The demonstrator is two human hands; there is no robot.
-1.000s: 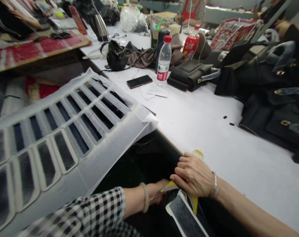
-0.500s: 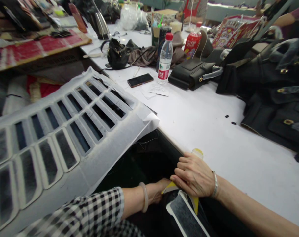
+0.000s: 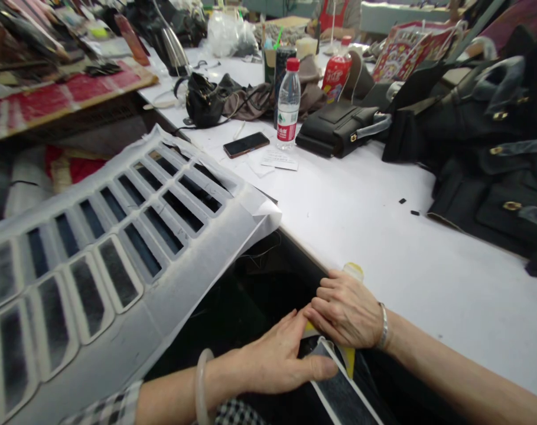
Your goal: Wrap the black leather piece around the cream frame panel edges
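My right hand (image 3: 345,310) rests at the near edge of the white table (image 3: 383,236), its fingers curled down over a yellow-edged piece (image 3: 350,358) at the table's edge. My left hand (image 3: 277,360) lies just left of it, fingers stretched out flat, thumb on a dark fabric panel with a white border (image 3: 339,392) below the table edge. The two hands almost touch at the fingertips. A pale bangle sits on my left wrist, a metal bracelet on my right.
A large white sheet with several rectangular cut-outs (image 3: 108,236) spreads at the left. On the table stand a water bottle (image 3: 288,106), a phone (image 3: 245,144), paper slips (image 3: 279,160) and black handbags (image 3: 485,147). Another person sits at the far end.
My left hand has come up from under the table edge and now lies flat on the dark panel beside my right hand. My right hand has stayed put.
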